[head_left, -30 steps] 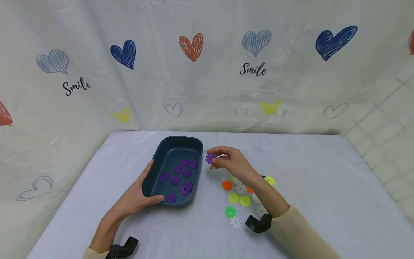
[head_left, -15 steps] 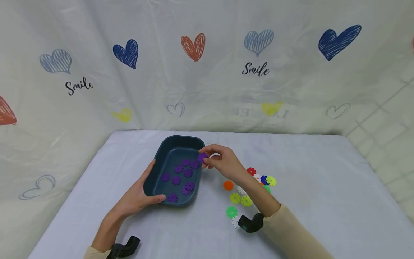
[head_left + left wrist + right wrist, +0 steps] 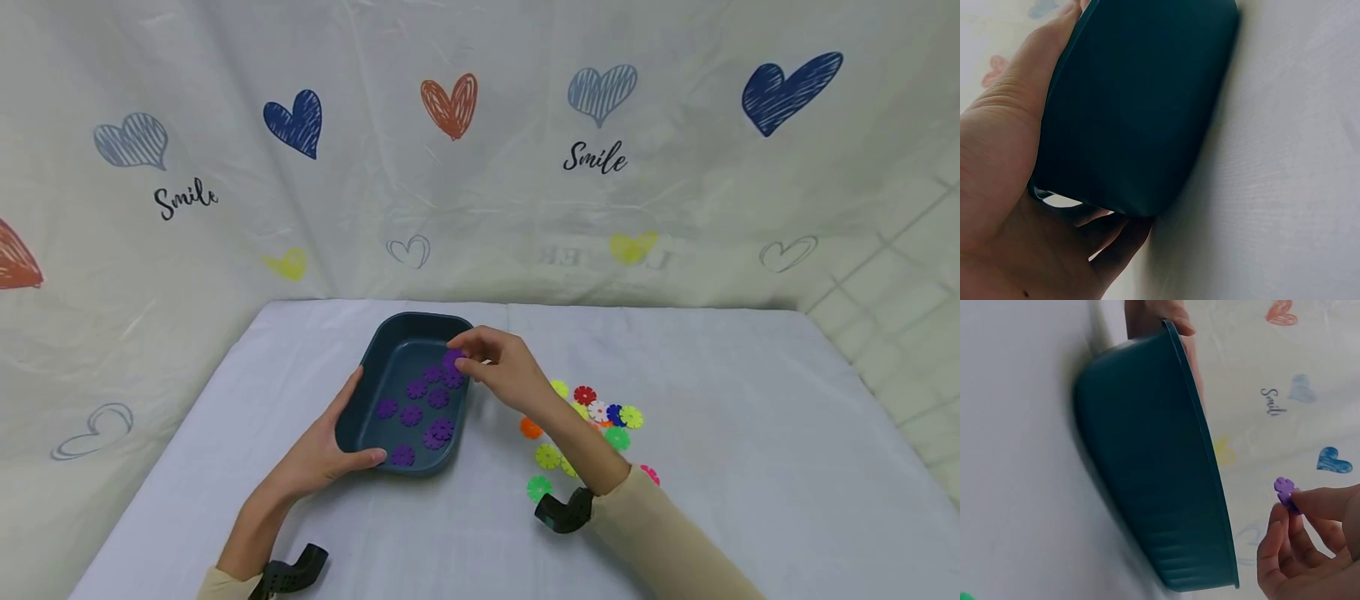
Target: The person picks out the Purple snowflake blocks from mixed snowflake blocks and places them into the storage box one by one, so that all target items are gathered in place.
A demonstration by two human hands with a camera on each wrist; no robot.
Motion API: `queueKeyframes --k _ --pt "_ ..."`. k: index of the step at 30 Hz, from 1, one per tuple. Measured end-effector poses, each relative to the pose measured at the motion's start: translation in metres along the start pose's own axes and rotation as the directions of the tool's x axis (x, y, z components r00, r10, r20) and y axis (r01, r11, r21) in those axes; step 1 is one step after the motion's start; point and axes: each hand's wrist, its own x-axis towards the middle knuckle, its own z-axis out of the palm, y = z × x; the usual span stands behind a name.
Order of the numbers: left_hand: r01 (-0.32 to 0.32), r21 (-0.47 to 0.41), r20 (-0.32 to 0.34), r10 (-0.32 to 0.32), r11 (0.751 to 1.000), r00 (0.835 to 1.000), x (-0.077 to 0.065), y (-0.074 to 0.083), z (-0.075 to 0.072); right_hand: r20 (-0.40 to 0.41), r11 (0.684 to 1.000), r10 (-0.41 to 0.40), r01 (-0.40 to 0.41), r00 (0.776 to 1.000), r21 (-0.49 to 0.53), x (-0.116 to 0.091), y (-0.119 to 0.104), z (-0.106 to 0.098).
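Note:
My left hand [image 3: 315,454] grips the near left corner of a dark teal plastic tub [image 3: 401,354], thumb over the rim and fingers along the outside wall. In the left wrist view the tub's wall [image 3: 1141,112] hides part of those fingers. My right hand [image 3: 510,371] is over the tub's right rim, its thumb and fingertips pinching a purple snowflake disc [image 3: 451,358]. The right wrist view shows this notched disc [image 3: 1285,489] raised above the rim. Several more purple snowflake discs [image 3: 410,415] lie spread on the tub's floor, mostly toward its right side.
Right of the tub, loose snowflake discs lie on the white tablecloth [image 3: 750,433]: red [image 3: 585,395], blue [image 3: 616,415], yellow [image 3: 547,456], green [image 3: 538,488], orange [image 3: 531,427] and others. My right forearm covers some. A curtain printed with hearts [image 3: 448,104] hangs behind the table.
My right hand has moved left with the purple snowflake disc, from beside the tub to over its right side. More of the coloured discs now show behind that arm. My left hand keeps its grip.

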Motion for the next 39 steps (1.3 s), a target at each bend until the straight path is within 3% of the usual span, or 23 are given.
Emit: queueKeyframes --k 8,18,29,39 --pt "0.004 0.005 0.000 -0.004 1.000 1.000 0.000 0.000 0.000 0.000 0.999 0.037 -0.037 0.999 0.020 0.006 0.000 0.008" --pt "0.024 -0.004 0.004 -0.024 1.000 1.000 -0.001 0.001 -0.001 0.056 0.998 0.045 -0.048 0.997 0.046 0.013 -0.005 0.022" --pt "0.005 -0.001 -0.001 -0.005 1.000 1.000 -0.003 0.002 -0.001 0.047 0.999 0.039 -0.039 0.998 0.015 0.024 -0.004 0.035" --pt "-0.004 -0.016 0.008 0.004 1.000 1.000 -0.002 0.004 -0.001 0.048 0.996 0.068 -0.071 0.997 0.063 0.031 0.002 0.046"
